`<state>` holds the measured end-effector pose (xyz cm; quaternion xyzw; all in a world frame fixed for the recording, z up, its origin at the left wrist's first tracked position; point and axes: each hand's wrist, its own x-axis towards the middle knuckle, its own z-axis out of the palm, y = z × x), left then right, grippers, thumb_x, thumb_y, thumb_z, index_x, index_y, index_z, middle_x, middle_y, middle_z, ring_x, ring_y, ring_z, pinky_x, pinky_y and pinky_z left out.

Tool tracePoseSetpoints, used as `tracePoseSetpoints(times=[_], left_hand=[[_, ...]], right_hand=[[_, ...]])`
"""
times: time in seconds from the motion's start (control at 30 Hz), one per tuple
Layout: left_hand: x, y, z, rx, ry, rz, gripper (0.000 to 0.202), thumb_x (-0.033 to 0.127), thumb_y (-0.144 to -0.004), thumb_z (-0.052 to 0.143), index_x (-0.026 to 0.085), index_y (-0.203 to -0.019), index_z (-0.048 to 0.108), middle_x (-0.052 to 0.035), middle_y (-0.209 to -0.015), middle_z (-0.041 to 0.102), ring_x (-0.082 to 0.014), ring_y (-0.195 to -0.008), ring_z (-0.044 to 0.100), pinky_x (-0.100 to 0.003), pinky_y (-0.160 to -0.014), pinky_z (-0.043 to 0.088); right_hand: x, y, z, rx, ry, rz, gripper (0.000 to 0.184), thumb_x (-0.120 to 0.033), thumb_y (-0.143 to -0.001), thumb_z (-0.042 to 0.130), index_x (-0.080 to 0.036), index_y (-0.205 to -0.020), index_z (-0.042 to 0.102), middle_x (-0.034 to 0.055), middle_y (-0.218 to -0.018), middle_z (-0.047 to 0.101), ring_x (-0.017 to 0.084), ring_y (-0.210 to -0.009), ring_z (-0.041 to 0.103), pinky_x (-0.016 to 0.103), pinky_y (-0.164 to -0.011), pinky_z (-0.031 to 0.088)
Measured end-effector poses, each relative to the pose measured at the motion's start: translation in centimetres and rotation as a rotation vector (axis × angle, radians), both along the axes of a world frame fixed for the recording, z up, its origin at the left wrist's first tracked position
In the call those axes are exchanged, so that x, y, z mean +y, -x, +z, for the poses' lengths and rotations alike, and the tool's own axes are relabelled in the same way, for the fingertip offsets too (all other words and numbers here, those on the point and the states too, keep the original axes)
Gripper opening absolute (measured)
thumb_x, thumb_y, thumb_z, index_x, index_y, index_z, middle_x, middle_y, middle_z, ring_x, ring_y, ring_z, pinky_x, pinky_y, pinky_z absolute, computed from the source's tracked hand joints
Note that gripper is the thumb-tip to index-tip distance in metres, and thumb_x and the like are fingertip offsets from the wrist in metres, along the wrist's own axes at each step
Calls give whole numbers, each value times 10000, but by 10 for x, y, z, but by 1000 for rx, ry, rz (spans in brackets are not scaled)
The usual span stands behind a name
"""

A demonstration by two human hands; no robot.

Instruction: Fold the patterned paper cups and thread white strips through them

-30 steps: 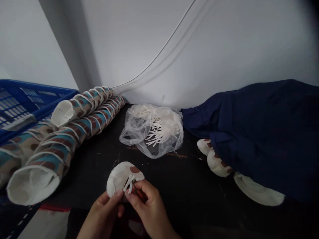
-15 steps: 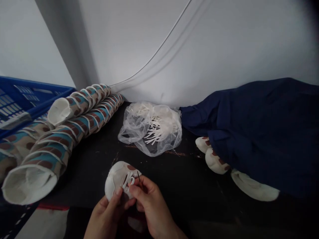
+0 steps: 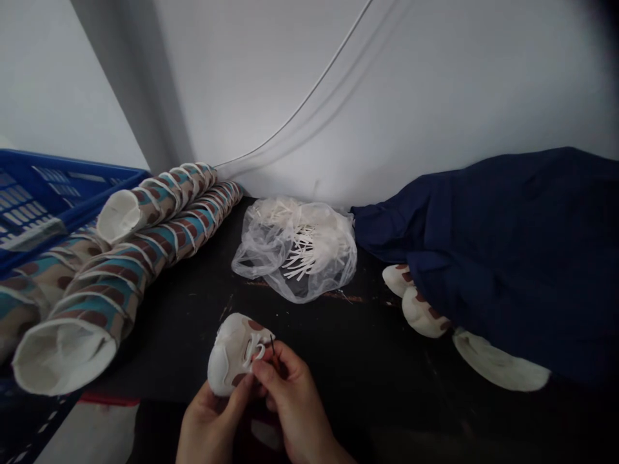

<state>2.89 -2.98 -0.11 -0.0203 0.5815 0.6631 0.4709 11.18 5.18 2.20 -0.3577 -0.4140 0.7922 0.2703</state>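
Observation:
A small white shoe upper with brown patches is tilted near the table's front edge. My left hand is closed around its lower side, with the thumb pressed on the upper. A white shoelace runs through the eyelets, one loop standing up near my right fingertips. My right hand is closed at the upper's right end and holds a thin, dark-tipped tool that points upward. The fingers hide most of this tool. Whether they also pinch the lace, I cannot tell.
A clear plastic bag of white laces lies by the wall. Stacked rolls of nested uppers stand at left, beside a blue crate. Dark blue cloth at right partly covers more white uppers. The tabletop is black.
My left thumb has slid down and right, off the middle of the lacing. The upper is turned slightly and shows more of its side. The whole view has shifted a little.

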Motion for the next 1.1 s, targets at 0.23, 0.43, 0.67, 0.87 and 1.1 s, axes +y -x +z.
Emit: tracePoseSetpoints(times=[0.23,0.43,0.67,0.87,1.1], left_hand=[[6,6,8,94,52,52,491,362,-588,882,157,-998,705,-33,-851,809,-241,-859,748,-254,-744,561],[8,15,22,236,111,68,484,460,-551,864,136,-882,723,-46,-772,802,-221,-754,729,-242,-682,550],[6,13,30,266,151,65,525,455,-518,866,147,-917,719,-38,-787,804,-251,-856,727,-232,-687,549],[4,13,26,241,148,95,522,456,-516,867,147,-910,723,-30,-755,798,-226,-777,728,-231,-687,554],[3,12,15,282,117,99,472,441,-566,860,172,-937,748,-28,-868,814,-245,-882,735,-227,-737,558]], right_hand=[[5,-6,4,-89,-403,30,122,-301,-909,591,-191,-861,612,23,-886,594,148,-790,568,232,-712,461],[4,-30,10,-339,-1113,237,266,-187,-974,403,-209,-1065,652,62,-875,692,186,-777,675,257,-705,470],[2,-25,10,-574,-1148,349,203,-215,-975,409,-188,-962,610,49,-786,730,193,-626,697,252,-540,379],[6,-25,14,-533,-1073,388,237,-203,-969,412,-202,-871,628,39,-796,712,167,-661,675,232,-585,396],[5,-25,13,-584,-1025,400,265,-217,-962,410,-201,-823,635,43,-751,697,155,-636,638,241,-575,362]])
